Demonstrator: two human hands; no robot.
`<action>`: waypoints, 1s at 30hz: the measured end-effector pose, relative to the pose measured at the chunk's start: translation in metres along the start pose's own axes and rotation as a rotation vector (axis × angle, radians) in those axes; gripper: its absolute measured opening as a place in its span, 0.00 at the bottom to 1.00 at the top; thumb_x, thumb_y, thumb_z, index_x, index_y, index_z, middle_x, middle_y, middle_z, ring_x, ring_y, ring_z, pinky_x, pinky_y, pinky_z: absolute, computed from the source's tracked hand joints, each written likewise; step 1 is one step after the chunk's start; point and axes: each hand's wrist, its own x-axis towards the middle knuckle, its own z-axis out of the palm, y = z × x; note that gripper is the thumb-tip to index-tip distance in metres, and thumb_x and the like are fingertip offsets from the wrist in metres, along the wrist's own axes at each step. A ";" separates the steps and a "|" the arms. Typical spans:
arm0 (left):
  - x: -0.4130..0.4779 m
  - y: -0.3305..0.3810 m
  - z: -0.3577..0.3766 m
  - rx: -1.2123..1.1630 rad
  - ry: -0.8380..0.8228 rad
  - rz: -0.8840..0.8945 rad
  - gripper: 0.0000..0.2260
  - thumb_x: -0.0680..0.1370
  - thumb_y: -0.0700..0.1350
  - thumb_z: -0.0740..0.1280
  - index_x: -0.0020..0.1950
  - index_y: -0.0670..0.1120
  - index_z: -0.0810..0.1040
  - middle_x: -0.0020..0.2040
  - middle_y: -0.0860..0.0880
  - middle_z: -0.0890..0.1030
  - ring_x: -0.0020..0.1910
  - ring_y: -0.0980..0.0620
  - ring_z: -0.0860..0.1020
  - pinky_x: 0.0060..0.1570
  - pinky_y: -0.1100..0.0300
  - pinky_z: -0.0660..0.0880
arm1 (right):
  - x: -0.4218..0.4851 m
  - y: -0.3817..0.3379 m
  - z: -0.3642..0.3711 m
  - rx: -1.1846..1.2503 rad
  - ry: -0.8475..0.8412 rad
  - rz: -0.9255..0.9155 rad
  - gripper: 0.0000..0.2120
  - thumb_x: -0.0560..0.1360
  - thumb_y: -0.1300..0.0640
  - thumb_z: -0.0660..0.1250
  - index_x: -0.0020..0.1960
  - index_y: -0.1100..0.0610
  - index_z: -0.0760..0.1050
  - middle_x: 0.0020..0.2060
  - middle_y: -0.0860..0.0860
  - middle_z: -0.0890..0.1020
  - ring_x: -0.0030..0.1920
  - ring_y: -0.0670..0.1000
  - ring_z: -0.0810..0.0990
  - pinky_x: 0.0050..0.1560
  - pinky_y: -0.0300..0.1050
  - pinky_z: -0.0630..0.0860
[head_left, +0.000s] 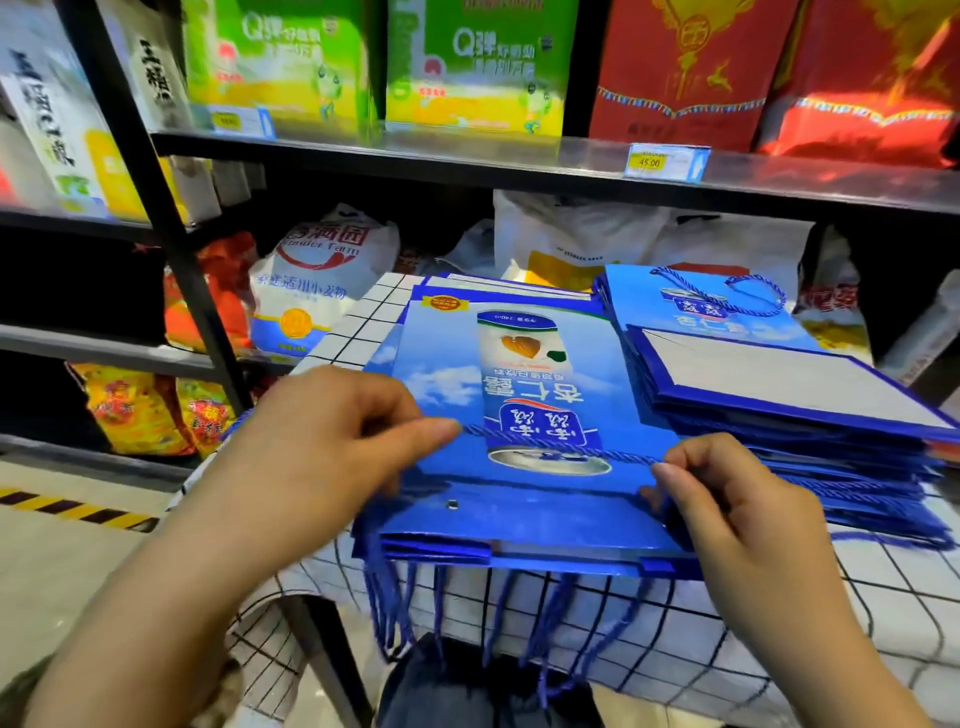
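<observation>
Counter (358, 317) draped in a white cloth with a thin black grid (685, 644), sagging over the near edge. Directly on the cloth, at the middle, a stack of flat blue paper gift bags (519, 364), blue rope handles (498, 608) dangling off the front; just beside it on the right, a second, taller stack (779, 384).

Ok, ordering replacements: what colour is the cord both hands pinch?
Blue cord, best in head view.

I count two hands: my left hand (311, 447), my right hand (737, 509). One blue rope handle (561, 447) pinched between them. Two stacks of blue paper bags (530, 374) (779, 384). Two green boxes (280, 62) (483, 62), two red gift boxes (691, 67) (872, 78), two price tags (239, 122) (667, 162), one flour sack (317, 280).
</observation>
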 end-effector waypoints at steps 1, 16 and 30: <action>0.003 -0.004 -0.004 0.030 0.009 -0.030 0.16 0.69 0.54 0.68 0.26 0.46 0.75 0.21 0.52 0.75 0.20 0.59 0.70 0.23 0.69 0.65 | 0.000 -0.001 -0.001 -0.011 -0.002 0.002 0.05 0.73 0.52 0.64 0.41 0.43 0.70 0.33 0.39 0.81 0.36 0.45 0.79 0.35 0.41 0.71; 0.039 0.034 0.015 -0.537 0.126 0.027 0.09 0.78 0.40 0.61 0.39 0.50 0.73 0.23 0.51 0.68 0.15 0.57 0.62 0.17 0.70 0.59 | 0.013 -0.094 0.035 0.298 -0.568 -0.099 0.11 0.66 0.42 0.70 0.39 0.49 0.80 0.27 0.47 0.77 0.27 0.40 0.70 0.31 0.36 0.66; -0.014 -0.001 -0.002 0.147 0.067 0.229 0.13 0.68 0.63 0.56 0.47 0.59 0.73 0.39 0.60 0.79 0.39 0.61 0.77 0.39 0.54 0.76 | 0.033 -0.067 0.036 0.345 -0.470 0.037 0.12 0.72 0.57 0.69 0.32 0.59 0.75 0.30 0.57 0.81 0.30 0.55 0.75 0.33 0.42 0.72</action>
